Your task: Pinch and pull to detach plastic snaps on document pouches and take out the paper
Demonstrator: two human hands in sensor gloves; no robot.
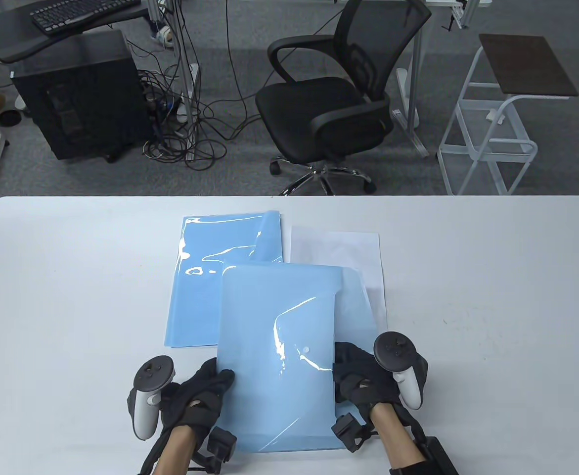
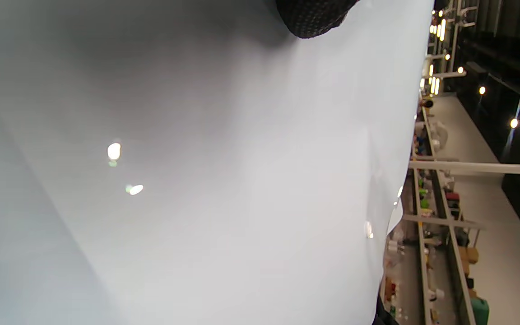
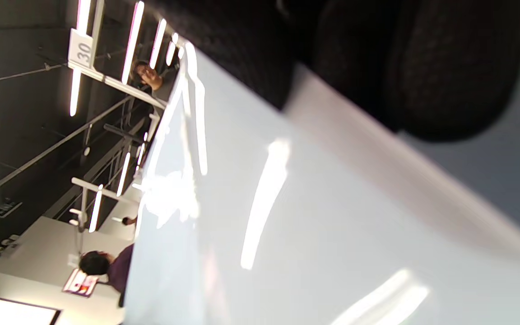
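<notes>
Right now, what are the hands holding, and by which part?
Both hold the front blue pouch by its side edges: left hand on the left edge, right hand on the right, near its snap.

Behind the table [image 1: 492, 257]: office chair [image 1: 338, 104], computer tower [image 1: 79, 94], keyboard [image 1: 79, 12].

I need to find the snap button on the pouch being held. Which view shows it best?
The table view: the round snap shows on the blue pouch near the right hand. Both wrist views show only blurred, glossy pouch surface, with no snap I can make out.

Glossy plastic pouch [image 1: 274, 346] (blue), matt white paper [image 1: 338, 247]
</notes>
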